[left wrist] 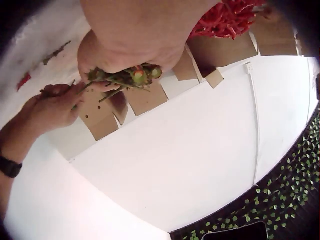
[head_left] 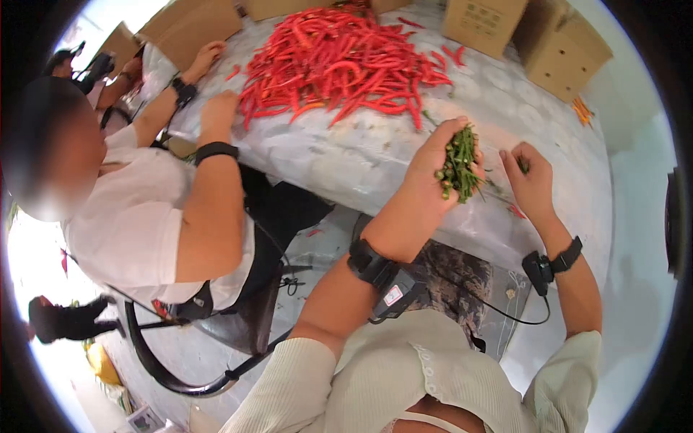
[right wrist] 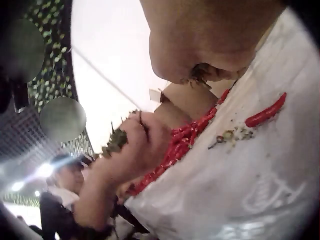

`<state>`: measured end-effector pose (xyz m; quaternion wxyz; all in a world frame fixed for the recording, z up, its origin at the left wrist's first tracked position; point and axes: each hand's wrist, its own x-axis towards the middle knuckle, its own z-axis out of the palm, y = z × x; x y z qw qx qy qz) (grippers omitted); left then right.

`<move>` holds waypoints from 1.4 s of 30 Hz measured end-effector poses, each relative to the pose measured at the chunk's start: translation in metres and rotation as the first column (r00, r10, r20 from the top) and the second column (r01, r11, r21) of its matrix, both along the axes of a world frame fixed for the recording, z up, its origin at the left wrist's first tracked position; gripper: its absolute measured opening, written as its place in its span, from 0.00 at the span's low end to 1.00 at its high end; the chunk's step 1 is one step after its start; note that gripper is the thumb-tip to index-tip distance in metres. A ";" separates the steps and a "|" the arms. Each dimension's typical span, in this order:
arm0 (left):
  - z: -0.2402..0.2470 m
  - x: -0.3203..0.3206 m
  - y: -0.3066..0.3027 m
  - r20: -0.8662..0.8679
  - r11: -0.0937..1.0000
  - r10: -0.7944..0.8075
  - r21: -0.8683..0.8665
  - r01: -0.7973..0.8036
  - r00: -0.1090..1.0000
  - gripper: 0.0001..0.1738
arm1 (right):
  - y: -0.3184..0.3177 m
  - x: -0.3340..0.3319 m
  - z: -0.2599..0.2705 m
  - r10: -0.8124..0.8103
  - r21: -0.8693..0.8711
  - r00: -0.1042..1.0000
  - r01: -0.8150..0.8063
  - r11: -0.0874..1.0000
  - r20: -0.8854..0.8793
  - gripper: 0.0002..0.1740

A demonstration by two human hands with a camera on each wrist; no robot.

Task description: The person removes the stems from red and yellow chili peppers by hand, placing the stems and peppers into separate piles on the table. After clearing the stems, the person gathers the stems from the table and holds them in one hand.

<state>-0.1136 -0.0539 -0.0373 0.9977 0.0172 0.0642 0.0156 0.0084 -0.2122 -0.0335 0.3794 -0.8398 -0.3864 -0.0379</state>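
My left hand [head_left: 431, 162] holds a thick bunch of green chili stems [head_left: 460, 164] above the near edge of the table. Pale cut ends and small caps show in the bunch, also in the left wrist view, where the stems [left wrist: 131, 77] stick out under the fingers. To its right, my right hand [head_left: 535, 180] is curled round a few green stems [head_left: 523, 164]. Their dark tips [right wrist: 201, 72] poke out between thumb and fingers in the right wrist view. The two hands are a short way apart, both over the plastic-covered table [head_left: 382, 151].
A large heap of red chilies [head_left: 339, 65] lies beyond my hands. Cardboard boxes [head_left: 485, 25] line the far side. A loose red chili [right wrist: 266, 111] and stem scraps [right wrist: 232, 136] lie near my right hand. Another person [head_left: 144, 187] sits at the left, hands by the heap.
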 end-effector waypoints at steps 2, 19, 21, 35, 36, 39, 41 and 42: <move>0.003 0.010 -0.008 -0.002 0.999 -0.042 -0.011 0.042 0.999 0.09 | -0.005 0.016 -0.001 -0.085 0.158 0.983 0.111 0.981 -0.162 0.14; -0.004 0.010 0.009 0.037 0.993 -0.070 -0.094 0.073 0.997 0.10 | -0.073 -0.012 0.002 0.130 -0.417 0.991 -0.130 0.899 -0.029 0.12; -0.002 0.009 0.009 0.059 0.992 -0.084 -0.093 0.089 0.995 0.10 | -0.066 -0.005 -0.007 0.142 -0.373 0.988 -0.110 0.921 0.060 0.11; -0.018 -0.007 0.034 -0.023 0.997 0.034 -0.069 -0.036 0.999 0.12 | 0.006 -0.018 -0.006 0.325 -0.576 0.893 -0.094 0.812 0.312 0.14; -0.018 -0.006 0.035 -0.022 0.996 0.028 -0.088 -0.030 0.999 0.11 | 0.007 -0.017 -0.006 0.329 -0.584 0.886 -0.084 0.807 0.328 0.14; -0.019 -0.006 0.039 -0.008 0.995 0.026 -0.097 -0.026 1.000 0.11 | 0.007 -0.017 -0.002 0.288 -0.584 0.914 -0.072 0.809 0.285 0.11; -0.019 -0.002 0.039 -0.006 0.995 0.039 -0.089 -0.039 0.999 0.10 | 0.006 -0.010 -0.007 0.175 -0.412 0.972 -0.096 0.906 0.160 0.12; -0.019 0.000 0.039 -0.010 0.995 0.053 -0.087 -0.054 0.999 0.10 | 0.007 -0.006 -0.009 0.127 -0.318 0.988 -0.093 0.943 0.089 0.12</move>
